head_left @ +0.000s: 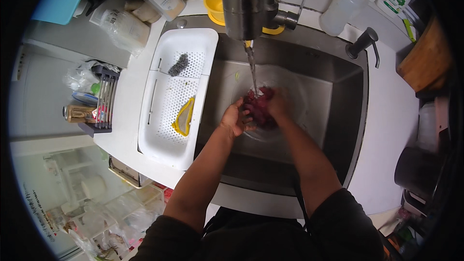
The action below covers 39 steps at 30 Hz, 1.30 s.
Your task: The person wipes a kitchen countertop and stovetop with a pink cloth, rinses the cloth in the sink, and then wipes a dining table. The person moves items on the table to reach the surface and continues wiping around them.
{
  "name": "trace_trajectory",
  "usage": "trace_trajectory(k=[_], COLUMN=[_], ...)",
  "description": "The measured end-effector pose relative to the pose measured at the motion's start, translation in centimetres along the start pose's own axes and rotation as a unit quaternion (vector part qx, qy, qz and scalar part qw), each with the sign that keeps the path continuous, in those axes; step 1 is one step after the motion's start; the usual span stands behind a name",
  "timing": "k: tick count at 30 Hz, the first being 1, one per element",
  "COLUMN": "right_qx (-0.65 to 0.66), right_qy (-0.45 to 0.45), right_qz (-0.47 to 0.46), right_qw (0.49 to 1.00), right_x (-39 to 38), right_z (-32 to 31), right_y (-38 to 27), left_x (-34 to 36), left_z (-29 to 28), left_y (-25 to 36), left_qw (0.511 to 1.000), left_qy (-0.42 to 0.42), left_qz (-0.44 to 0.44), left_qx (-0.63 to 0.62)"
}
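Observation:
A dark red, wet, crumpled item [258, 108] is in the sink [316, 94], under water [251, 65] running from the faucet [246, 7]. Whether it is food or cloth, I cannot tell. My left hand [235, 118] grips its left side, the fingers curled partly around it. Against its right side is my right hand [279, 105], smeared by motion, with its fingers mostly hidden. A round, transparent rim shows around the item, perhaps a clear bowl [303, 116]. A small green scrap [237, 75] lies beyond my left hand.
Left of my hands, a white drain basket [166, 147] holds a steel wool scrubber [179, 65] and a yellow-edged mesh piece [183, 117]. Behind the faucet sits a yellow bowl [214, 5]. A soap dispenser [363, 43] stands at the right rear; a rack [104, 99] is far left.

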State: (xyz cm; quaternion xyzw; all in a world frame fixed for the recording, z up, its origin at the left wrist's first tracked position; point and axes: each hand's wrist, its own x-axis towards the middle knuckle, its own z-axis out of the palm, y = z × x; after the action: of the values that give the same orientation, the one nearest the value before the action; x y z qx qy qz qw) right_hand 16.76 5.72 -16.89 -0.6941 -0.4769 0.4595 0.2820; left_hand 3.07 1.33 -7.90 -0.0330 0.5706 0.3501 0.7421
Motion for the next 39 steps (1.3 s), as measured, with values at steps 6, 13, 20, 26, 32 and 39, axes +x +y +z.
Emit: trace_trajectory(k=[6, 13, 20, 26, 32, 39], right_qx=[0.455, -0.023, -0.172, -0.21, -0.059, 0.378], right_qy=[-0.331, 0.006, 0.1, -0.179, -0.224, -0.164], right_qz=[0.191, -0.224, -0.034, -0.107, -0.065, 0.16], right_qw=[0.804, 0.974, 0.98, 0.955, 0.971, 0.897], right_x=[-4.2, -6.7, 1.9, 2.3, 2.3, -6.1], right_z=[0.6, -0.7, -1.9, -0.5, 0.1, -0.7], right_y=[-3.9, -6.9, -0.5, 3.7, 2.5, -6.0], left_x=[5.4, 7.1, 2.0, 0.9, 3.2, 6.2], left_z=[-1.8, -0.2, 1.0, 0.5, 0.6, -0.6], left_y=[-0.6, -3.8, -0.1, 0.9, -0.5, -1.7], left_qw=[0.986, 0.952, 0.998, 0.997, 0.994, 0.974], left_qy=[-0.133, -0.227, -0.061, -0.058, -0.086, -0.211], left_qz=[-0.031, 0.166, 0.006, 0.003, -0.042, -0.018], left_qx=[-0.095, -0.119, -0.017, 0.041, 0.062, -0.079])
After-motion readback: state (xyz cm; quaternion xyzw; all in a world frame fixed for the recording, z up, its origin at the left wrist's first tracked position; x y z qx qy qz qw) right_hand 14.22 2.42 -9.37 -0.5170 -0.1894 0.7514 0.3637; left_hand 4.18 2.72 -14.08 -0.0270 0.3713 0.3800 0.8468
